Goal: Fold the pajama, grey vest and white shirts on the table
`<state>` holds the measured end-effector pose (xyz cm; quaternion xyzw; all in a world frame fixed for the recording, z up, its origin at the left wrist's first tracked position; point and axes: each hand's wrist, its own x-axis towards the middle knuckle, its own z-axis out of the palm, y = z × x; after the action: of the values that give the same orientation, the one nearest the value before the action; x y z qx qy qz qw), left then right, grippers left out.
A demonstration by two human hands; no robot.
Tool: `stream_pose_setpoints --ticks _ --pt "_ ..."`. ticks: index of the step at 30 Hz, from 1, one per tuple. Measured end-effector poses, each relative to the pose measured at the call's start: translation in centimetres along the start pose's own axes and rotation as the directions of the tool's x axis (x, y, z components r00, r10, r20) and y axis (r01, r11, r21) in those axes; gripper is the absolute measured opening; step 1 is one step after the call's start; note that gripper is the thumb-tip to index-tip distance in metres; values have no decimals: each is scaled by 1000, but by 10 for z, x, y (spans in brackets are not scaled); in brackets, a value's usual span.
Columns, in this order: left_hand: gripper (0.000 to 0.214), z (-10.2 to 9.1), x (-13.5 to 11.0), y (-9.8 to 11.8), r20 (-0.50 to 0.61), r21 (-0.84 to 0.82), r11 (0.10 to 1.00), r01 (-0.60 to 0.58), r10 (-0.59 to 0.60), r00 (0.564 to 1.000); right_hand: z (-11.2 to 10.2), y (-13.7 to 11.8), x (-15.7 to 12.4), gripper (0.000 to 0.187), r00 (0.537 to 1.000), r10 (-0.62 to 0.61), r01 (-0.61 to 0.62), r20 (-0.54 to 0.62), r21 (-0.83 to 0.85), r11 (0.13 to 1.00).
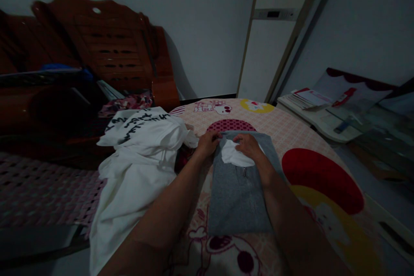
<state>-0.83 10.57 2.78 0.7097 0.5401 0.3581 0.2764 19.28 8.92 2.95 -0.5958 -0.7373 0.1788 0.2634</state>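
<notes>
A grey garment (237,202) with a short zip lies folded into a flat rectangle on the round table. A white patch of cloth (229,155) shows at its neck, above the zip pull. My left hand (208,143) is at the garment's far left corner, its fingers closed on the edge. Over the white patch is my right hand (248,145), fingers curled and closed on the cloth at the neck. Beside my left forearm, white clothes (142,172) with black lettering lie in a loose heap that hangs off the table's left side.
A patterned pink tablecloth (274,127) covers the table. Behind on the left stands a carved wooden chair (103,39); a woven pink seat (42,189) is nearer. At the right, a low stand (284,105) holds papers and a red item. A tall white cabinet unit (268,51) stands at the wall.
</notes>
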Motion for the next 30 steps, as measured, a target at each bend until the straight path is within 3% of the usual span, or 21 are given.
stream_pose_setpoints --ticks 5,10,12,14,16,18,21,25,30 --pt "26 4 -1 1 -78 158 986 61 -49 996 -11 2 -1 14 998 59 -63 30 149 987" --pt "32 5 -5 2 -112 300 952 60 -28 993 -27 14 -1 25 990 135 -143 49 274 951" --pt "32 5 -6 6 -158 338 941 29 27 987 -31 15 -1 24 984 167 -176 59 272 946" --pt "31 8 -7 12 -185 335 939 -77 145 972 -34 13 -1 25 975 209 -223 79 253 941" --pt "30 14 -8 18 -103 270 931 -246 283 954 -40 9 -1 27 968 233 -249 94 218 944" --pt "28 22 -10 22 65 168 908 -383 378 924 -49 5 -3 25 970 232 -242 79 157 958" --pt "23 35 -15 23 233 99 896 -433 402 885 -66 3 -9 25 981 185 -187 52 39 982" --pt "22 40 -18 20 263 73 900 -430 398 879 -82 3 -17 35 990 79 -72 118 -65 995" --pt "23 36 -19 24 290 21 891 -453 428 856 -77 3 -19 32 966 49 -18 253 -124 992"
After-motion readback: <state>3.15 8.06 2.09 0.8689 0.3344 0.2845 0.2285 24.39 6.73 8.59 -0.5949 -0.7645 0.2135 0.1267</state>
